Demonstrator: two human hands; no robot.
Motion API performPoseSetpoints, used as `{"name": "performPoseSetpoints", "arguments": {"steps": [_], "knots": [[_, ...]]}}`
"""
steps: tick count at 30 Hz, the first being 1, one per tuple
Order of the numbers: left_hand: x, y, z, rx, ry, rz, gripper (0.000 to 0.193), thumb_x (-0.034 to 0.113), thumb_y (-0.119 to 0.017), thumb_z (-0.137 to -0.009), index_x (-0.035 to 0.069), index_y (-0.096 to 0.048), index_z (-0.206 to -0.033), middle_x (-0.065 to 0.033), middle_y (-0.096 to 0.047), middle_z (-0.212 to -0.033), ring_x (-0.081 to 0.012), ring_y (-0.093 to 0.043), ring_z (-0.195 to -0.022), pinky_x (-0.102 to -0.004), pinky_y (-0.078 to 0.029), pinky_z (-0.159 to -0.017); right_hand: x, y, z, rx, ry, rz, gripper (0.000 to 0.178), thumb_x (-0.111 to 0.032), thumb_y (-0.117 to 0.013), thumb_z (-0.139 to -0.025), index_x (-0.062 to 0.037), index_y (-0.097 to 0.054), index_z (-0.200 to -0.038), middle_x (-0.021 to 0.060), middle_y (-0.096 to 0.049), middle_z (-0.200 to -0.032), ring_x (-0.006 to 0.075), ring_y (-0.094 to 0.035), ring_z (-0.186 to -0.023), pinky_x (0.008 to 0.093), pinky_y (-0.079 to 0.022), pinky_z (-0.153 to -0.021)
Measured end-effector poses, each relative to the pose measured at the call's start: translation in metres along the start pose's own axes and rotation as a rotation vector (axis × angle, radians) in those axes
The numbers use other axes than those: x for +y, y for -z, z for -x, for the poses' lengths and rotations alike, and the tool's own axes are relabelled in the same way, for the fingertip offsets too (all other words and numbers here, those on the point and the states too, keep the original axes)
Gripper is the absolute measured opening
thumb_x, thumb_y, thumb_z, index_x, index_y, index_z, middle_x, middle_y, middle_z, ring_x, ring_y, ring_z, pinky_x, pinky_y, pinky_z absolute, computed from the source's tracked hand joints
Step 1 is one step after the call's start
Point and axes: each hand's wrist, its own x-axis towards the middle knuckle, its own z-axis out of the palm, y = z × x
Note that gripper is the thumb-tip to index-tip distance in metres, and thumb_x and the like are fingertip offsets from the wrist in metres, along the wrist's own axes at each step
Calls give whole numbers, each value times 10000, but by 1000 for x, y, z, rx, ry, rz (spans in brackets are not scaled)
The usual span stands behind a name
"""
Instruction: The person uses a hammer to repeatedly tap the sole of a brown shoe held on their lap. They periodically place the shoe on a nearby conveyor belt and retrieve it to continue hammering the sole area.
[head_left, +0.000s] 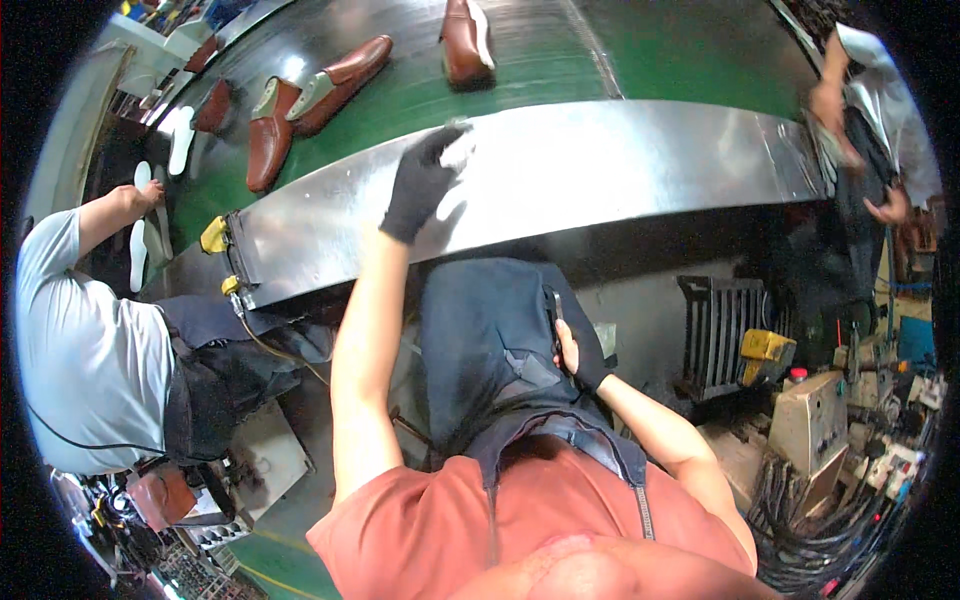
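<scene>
My left hand (422, 185), in a dark glove, reaches over the shiny metal ledge (640, 160). Its fingertips are pale and washed out by glare, stretched toward the green belt; I see nothing held in them. Down by my lap, my right hand (586, 355), in a dark glove with bare fingertips, is closed round a slim dark object with a metallic edge (557, 310), resting against my dark apron (470, 310). Its kind is unclear. Beyond the ledge lie brown leather shoes: one shoe (468, 45) straight ahead, and a pair (270, 140) to the left.
On the left a person (95, 330) in a light shirt handles white insoles (138, 255) by the belt (540, 50). Another person's arm (830, 100) holds dark material at the far right. A yellow box (767, 355), a control box (810, 425) and bundled cables stand at right.
</scene>
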Motion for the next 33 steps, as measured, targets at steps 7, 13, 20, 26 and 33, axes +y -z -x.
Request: {"name": "performPoseSetpoints", "arguments": {"steps": [7,13,20,26,33], "knots": [[-74,109,21,596,58,459,399,-70,-582,-786,12,-546,-1174,-76,-598,-1093,-158,-585,-918,-279,-494,-807,-34,-4,-31,-108,-35,152,542,-482,-363,-948,-3,-567,-798,63,-523,-534,153,-541,-439,304,-421,-432],[30,72,48,446,-30,1339,548,-88,-447,-851,47,-322,-1368,-183,-354,-1384,-354,-413,-1237,-506,-386,-1010,-38,-9,-37,-143,-174,111,605,-521,-327,-941,-4,-562,-733,81,-525,-499,165,-550,-446,317,-432,-464],[108,44,85,314,-98,1735,706,-111,-391,-808,103,-173,-1444,-204,-188,-1478,-351,-258,-1345,-547,-234,-1091,-54,-13,-35,-133,-136,118,580,-508,-369,-937,2,-517,-702,68,-492,-507,164,-539,-438,312,-422,-438],[119,41,116,273,-154,1656,670,-80,-354,-832,111,-168,-1446,-219,-212,-1467,-343,-275,-1341,-521,-234,-1097,-43,-14,-27,-108,-102,103,570,-501,-402,-929,4,-505,-684,71,-488,-514,167,-545,-441,312,-420,-429],[136,33,146,203,-178,1803,589,-12,-309,-889,106,-166,-1448,-227,-192,-1473,-364,-247,-1352,-538,-150,-1111,-21,-15,-22,-91,-42,137,542,-499,-418,-923,6,-565,-790,73,-521,-558,161,-551,-448,303,-427,-435]]}}
